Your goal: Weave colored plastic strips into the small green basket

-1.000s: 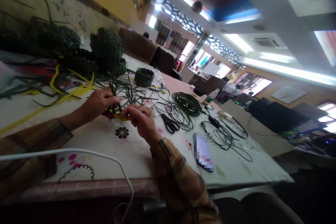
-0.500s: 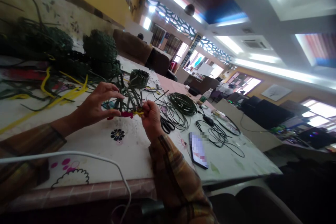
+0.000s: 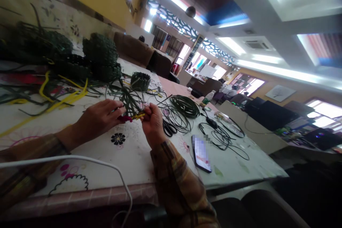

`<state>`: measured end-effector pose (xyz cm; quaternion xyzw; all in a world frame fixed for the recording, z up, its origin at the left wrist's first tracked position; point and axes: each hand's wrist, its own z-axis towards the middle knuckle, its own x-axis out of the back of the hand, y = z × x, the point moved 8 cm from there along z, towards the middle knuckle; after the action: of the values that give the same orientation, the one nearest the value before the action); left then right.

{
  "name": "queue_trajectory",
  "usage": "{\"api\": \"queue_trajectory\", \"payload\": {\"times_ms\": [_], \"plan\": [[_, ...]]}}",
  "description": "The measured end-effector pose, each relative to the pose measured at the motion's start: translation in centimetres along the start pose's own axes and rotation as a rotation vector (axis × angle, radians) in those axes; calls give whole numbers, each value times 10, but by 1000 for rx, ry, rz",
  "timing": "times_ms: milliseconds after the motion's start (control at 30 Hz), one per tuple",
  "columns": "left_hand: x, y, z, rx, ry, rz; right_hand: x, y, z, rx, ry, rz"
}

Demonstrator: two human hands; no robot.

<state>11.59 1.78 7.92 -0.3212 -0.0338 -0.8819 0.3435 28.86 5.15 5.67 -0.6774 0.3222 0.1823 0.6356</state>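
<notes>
A small woven piece of dark green strips (image 3: 130, 100), with red and yellow strips (image 3: 137, 116) along its near side, is between my hands above the table. My left hand (image 3: 100, 115) has its fingers closed on the red part (image 3: 125, 118) at the left end. On the right, my right hand (image 3: 153, 123) pinches the yellow end with thumb and fingers. The green strips spread upward and away from the hands. Black scissors (image 3: 169, 128) lie just right of my right hand.
Green baskets (image 3: 100, 51) and loose yellow strips (image 3: 66, 99) are at the left; a small basket (image 3: 140, 81) stands behind. Coiled green strip (image 3: 185, 106), a phone (image 3: 201, 153), black cable (image 3: 217, 135) and a bottle (image 3: 209, 97) lie rightward. A white cable (image 3: 93, 159) crosses the front.
My left hand has gone from spread fingers to closed on the red part. The woven piece has tilted slightly; my right hand keeps its pinch.
</notes>
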Motion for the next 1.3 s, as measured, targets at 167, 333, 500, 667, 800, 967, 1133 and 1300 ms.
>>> {"api": "queue_trajectory", "payload": {"times_ms": [167,333,500,667,800,967,1133,1300], "plan": [[3,0,-2,-3,50,77,-1,4,-2,-51,9,5],[4,-9,1,81,64,-72,-1,5,-1,-16,-39,-66],[5,-25,5,176,50,-235,-6,-5,2,203,-204,-243],[-10,-44,0,280,-21,-418,-3,3,14,206,-236,-249],[-17,-51,-6,265,17,-422,4,12,18,75,-151,-124],[-27,-52,-12,158,-9,-393,9,11,20,63,-105,-105],[-33,-50,-14,109,-14,-344,19,16,31,44,-69,-99],[-18,-49,-12,156,63,-280,22,12,35,19,-68,-22]]}}
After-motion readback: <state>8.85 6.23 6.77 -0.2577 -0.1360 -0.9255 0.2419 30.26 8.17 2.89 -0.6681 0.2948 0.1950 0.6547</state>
